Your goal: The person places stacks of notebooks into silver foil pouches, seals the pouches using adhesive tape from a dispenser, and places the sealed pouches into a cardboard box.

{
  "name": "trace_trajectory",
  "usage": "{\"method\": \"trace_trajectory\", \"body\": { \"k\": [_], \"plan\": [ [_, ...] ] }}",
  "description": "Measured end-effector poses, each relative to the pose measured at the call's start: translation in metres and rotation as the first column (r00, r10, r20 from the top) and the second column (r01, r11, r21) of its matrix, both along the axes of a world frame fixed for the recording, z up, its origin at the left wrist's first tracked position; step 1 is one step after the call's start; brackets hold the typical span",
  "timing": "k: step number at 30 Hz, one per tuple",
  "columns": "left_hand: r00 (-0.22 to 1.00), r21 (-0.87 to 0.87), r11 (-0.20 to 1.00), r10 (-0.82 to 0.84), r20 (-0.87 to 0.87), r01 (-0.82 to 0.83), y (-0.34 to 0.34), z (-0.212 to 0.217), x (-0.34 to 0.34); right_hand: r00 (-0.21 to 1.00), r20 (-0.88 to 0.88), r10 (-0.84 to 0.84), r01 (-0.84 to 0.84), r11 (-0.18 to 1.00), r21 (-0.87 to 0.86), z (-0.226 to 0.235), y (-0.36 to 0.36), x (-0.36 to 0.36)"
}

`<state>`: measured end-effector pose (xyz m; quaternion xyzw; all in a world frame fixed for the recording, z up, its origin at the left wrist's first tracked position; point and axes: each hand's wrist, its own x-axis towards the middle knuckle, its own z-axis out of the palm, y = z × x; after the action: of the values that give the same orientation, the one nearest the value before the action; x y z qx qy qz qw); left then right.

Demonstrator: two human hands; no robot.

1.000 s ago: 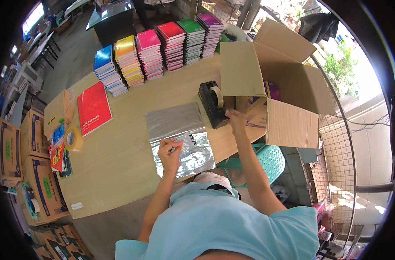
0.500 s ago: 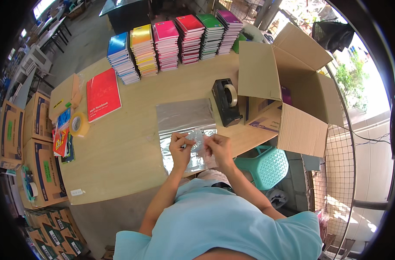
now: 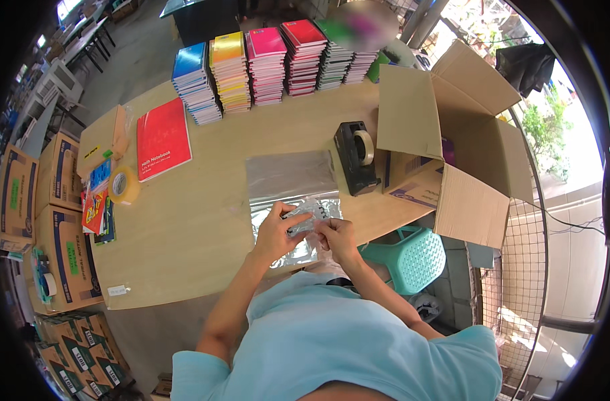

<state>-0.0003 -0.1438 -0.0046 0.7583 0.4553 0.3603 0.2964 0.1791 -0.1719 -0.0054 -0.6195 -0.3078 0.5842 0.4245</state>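
Observation:
A stack of clear plastic bags [image 3: 288, 175] lies flat at the table's near edge, shiny and partly see-through. Over its near part, my left hand [image 3: 275, 235] grips crumpled clear plastic with bent fingers. My right hand [image 3: 337, 238], just beside it, pinches an edge of the same plastic between thumb and fingertips. Whether it is one bag or several cannot be made out. Close to the right of the stack stands a black tape dispenser [image 3: 351, 160] with a roll of tape in it.
Notebook stacks [image 3: 235, 70] in several colours line the far edge. A red notebook [image 3: 164, 139], a tape roll [image 3: 123, 186] and small colourful packets [image 3: 97, 210] lie left. An open cardboard box [image 3: 412, 175] stands right, above a green stool [image 3: 412, 259]. Closed cartons [image 3: 69, 257] are stacked left.
My left hand has turned and spread a little across the plastic. My right hand has shifted slightly down with its pinch. A blurred patch now covers the tops of the green and purple stacks.

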Motion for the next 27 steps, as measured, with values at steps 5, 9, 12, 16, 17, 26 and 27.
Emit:
{"method": "trace_trajectory", "body": {
  "k": [5,9,12,16,17,26,27],
  "plan": [
    [0.999,-0.011,0.999,-0.036,-0.009,0.036,0.005,-0.007,-0.005,0.999,-0.047,0.024,-0.02,0.995,0.095,-0.039,-0.011,0.001],
    [0.998,-0.042,0.997,-0.057,0.04,0.058,0.016,0.003,-0.01,0.897,0.422,0.129,-0.212,0.964,0.157,-0.077,0.017,0.006],
    [0.997,-0.073,0.996,-0.037,0.069,0.042,0.018,-0.001,-0.011,0.758,0.645,0.096,-0.345,0.898,0.273,-0.1,0.02,0.015],
    [0.987,0.016,0.987,-0.159,0.015,0.159,0.004,0.034,-0.007,0.867,-0.495,-0.061,-0.086,0.959,-0.269,-0.057,0.009,0.048],
    [0.955,0.26,0.92,-0.272,-0.118,0.294,0.0,0.04,-0.007,0.678,-0.735,-0.021,-0.219,0.949,-0.229,-0.018,0.009,0.051],
    [0.968,0.522,0.848,-0.199,0.153,0.092,-0.002,0.06,0.047,0.837,0.472,-0.276,-0.121,0.749,0.652,0.243,-0.023,0.171],
    [0.99,0.354,0.929,-0.133,0.056,0.105,0.004,0.049,0.05,0.651,0.616,-0.443,-0.157,0.716,0.68,0.272,-0.017,0.197]
  ]
}}
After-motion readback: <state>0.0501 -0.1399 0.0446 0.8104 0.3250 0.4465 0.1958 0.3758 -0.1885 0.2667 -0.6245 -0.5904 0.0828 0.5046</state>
